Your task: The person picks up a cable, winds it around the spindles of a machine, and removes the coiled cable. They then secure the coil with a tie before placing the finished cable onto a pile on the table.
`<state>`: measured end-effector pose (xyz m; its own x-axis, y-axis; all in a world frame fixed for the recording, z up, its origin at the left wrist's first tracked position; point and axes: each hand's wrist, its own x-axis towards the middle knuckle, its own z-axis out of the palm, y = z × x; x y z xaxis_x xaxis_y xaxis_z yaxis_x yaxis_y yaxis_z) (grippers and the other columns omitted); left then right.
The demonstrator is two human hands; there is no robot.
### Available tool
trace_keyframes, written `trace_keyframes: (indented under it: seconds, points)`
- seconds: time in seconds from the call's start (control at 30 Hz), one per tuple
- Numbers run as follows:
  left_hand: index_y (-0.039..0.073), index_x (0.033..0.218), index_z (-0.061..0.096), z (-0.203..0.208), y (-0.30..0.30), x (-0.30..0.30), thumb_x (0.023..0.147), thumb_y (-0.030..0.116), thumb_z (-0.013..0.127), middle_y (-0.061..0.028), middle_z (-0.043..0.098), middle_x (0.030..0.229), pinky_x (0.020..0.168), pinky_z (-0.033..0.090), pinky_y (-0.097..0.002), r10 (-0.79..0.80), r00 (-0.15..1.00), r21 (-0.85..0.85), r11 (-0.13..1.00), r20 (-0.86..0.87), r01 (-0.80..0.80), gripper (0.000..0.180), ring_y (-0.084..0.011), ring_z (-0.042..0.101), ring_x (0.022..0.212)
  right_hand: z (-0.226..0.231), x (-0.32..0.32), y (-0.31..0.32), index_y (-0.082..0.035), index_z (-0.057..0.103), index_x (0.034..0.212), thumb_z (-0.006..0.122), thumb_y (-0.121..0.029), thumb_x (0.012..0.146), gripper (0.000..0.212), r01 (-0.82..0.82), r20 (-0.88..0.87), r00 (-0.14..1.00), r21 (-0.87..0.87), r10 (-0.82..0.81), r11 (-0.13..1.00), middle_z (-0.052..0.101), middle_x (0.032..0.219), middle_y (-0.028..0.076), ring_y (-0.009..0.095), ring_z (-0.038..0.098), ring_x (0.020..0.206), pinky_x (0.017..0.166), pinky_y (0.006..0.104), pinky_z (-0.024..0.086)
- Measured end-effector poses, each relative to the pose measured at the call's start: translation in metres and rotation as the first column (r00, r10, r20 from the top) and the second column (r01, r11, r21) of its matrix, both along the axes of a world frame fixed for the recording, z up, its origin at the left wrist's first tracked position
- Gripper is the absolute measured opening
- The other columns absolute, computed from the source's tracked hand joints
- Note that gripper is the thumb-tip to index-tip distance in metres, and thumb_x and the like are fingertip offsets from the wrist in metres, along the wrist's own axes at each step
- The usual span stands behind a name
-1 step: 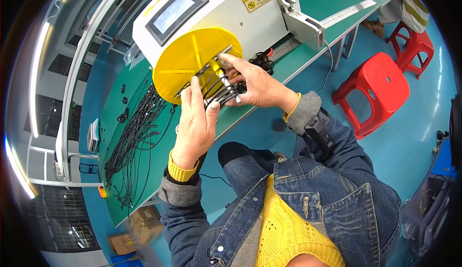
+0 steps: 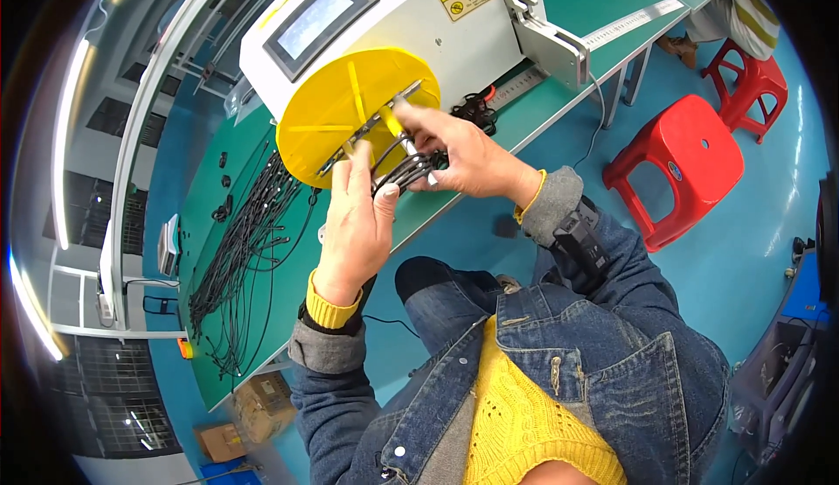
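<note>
A coil of black cable [image 2: 409, 173] sits around the pegs in front of a yellow round disc [image 2: 319, 116] on a white winding machine [image 2: 406, 35]. My left hand [image 2: 354, 227] is at the coil's left side, its thumb against the cable and its fingers reaching up to the disc's slotted bar [image 2: 371, 124]. From the right, my right hand [image 2: 468, 155] closes round the coil, its fingers bent over the cable near a yellow peg [image 2: 390, 120]. Fingertips of both hands are slightly blurred, and part of the coil is hidden behind them.
A pile of black cables [image 2: 249, 249] lies on the green table [image 2: 223, 306] to the left. A dark cable bundle [image 2: 476, 114] lies right of the disc. A ruler strip [image 2: 634, 24] runs along the table. Red stools [image 2: 690, 162] stand at the right, cardboard boxes [image 2: 264, 406] below the table.
My right fingers have drawn down from the slotted bar toward the coil. My left fingertips have shifted slightly; the coil and the machine stay in place.
</note>
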<state>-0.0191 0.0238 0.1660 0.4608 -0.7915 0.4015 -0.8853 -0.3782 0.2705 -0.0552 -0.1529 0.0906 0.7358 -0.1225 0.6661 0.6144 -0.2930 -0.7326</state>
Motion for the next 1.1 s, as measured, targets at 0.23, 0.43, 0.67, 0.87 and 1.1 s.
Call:
trace_keyframes:
  seconds: [0.23,0.43,0.67,0.87,1.1]
  points:
    - [-0.004,0.101,0.044,-0.006,-0.006,-0.012,0.085,0.014,0.052,-0.0215,0.050,0.089,0.061,0.045,-0.0411,-0.085,0.994,-0.057,0.994,0.067,0.089,0.025,-0.0377,0.053,0.072,-0.005,-0.014,0.044,0.004,0.039,0.119,0.064,-0.008,0.073,0.053,0.465,0.173,0.877,-0.067,-0.449,0.883,0.058,0.088,0.020,0.032,0.061,0.077,0.067,0.0362,0.050]
    - [-0.002,0.094,0.046,-0.013,-0.006,-0.020,0.085,0.014,0.053,-0.0189,0.052,0.077,0.056,0.044,-0.0417,0.046,0.997,-0.010,0.999,0.063,-0.045,0.020,-0.0370,0.053,0.064,0.005,-0.031,0.042,0.004,0.041,0.107,0.063,-0.008,0.073,0.042,0.401,-0.163,0.884,-0.218,-0.438,0.890,0.059,0.077,0.019,0.033,0.060,0.069,0.057,0.0382,0.049]
    - [-0.001,0.092,0.047,-0.015,-0.009,-0.029,0.085,0.015,0.053,-0.0181,0.052,0.074,0.054,0.043,-0.0411,0.068,0.975,-0.056,0.997,0.212,-0.058,0.018,-0.0359,0.054,0.062,0.020,-0.044,0.033,0.002,0.042,0.094,0.063,-0.010,0.073,0.032,0.603,0.065,0.792,-0.243,-0.607,0.760,0.057,0.066,0.018,0.034,0.059,0.063,0.054,0.0386,0.048]
    - [-0.001,0.093,0.048,-0.013,-0.004,-0.041,0.084,0.015,0.053,-0.0179,0.052,0.075,0.054,0.043,-0.0403,0.014,0.985,-0.028,1.000,0.171,-0.009,0.019,-0.0354,0.054,0.062,0.005,-0.046,0.042,-0.001,0.045,0.091,0.062,-0.012,0.073,0.027,0.434,-0.024,0.885,-0.322,-0.466,0.841,0.057,0.067,0.018,0.036,0.058,0.063,0.053,0.0391,0.047]
    - [-0.002,0.096,0.048,-0.051,0.022,-0.075,0.084,0.016,0.052,-0.0176,0.051,0.083,0.055,0.044,-0.0378,-0.082,0.987,-0.047,0.996,-0.136,0.076,0.022,-0.0336,0.054,0.062,-0.022,-0.087,0.053,-0.004,0.049,0.085,0.061,-0.012,0.074,0.019,0.298,-0.138,0.940,-0.109,-0.311,0.948,0.057,0.069,0.016,0.038,0.057,0.063,0.053,0.0405,0.045]
